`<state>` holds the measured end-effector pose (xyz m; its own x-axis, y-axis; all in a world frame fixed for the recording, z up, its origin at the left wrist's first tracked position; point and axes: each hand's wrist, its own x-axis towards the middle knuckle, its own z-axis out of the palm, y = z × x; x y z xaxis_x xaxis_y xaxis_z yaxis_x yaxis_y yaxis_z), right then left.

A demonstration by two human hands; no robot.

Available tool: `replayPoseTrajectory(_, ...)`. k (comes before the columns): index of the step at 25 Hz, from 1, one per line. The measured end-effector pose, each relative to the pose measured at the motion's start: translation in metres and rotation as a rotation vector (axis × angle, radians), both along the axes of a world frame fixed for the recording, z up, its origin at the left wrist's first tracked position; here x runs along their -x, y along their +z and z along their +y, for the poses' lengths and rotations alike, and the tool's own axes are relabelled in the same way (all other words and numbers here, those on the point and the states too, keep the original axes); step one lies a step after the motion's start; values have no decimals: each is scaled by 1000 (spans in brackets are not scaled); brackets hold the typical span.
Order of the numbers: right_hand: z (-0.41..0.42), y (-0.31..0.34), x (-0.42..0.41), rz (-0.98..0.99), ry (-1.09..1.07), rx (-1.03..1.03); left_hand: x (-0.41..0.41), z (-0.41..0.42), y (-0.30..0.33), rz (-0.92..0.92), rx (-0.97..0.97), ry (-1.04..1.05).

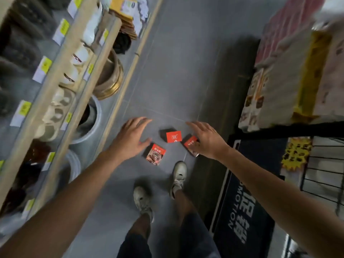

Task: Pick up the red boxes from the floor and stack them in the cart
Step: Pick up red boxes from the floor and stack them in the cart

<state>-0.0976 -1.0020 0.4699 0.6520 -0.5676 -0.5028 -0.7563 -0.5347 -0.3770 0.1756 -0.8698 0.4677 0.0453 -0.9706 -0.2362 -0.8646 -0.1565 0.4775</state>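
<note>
Three red boxes lie on the grey tiled floor just ahead of my feet. The left box (155, 154) shows a food picture. The middle box (172, 136) lies flat with a white label. The right box (190, 143) is tilted and partly hidden under my right hand (207, 139). My left hand (131, 137) hangs above the floor to the left of the left box, fingers spread, holding nothing. My right hand is also spread, and I cannot tell whether it touches the box. A black wire cart (323, 164) is at the right edge.
Wooden shelves (61, 101) with price tags, bowls and pots run along the left. A display of packaged goods (290, 71) stands at the right. A dark mat (242, 216) with white lettering lies beside my shoes (178, 175).
</note>
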Motion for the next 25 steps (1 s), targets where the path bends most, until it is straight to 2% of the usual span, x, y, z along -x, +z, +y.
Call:
replayPoseTrajectory(7,-4,-190,0,11,39,-47,9,31,-198,48,-74,23)
replayPoseTrajectory(15,-4,-403,-14,45,40,-88,3,69,-387,71,-153,64)
replayPoseTrajectory(21,-16,-523,-23,63,27,-31,7,91,-496,117,-175,69)
replayPoseTrajectory(25,-19,-577,-18,96,80,26,10,107,-540,173,-144,115)
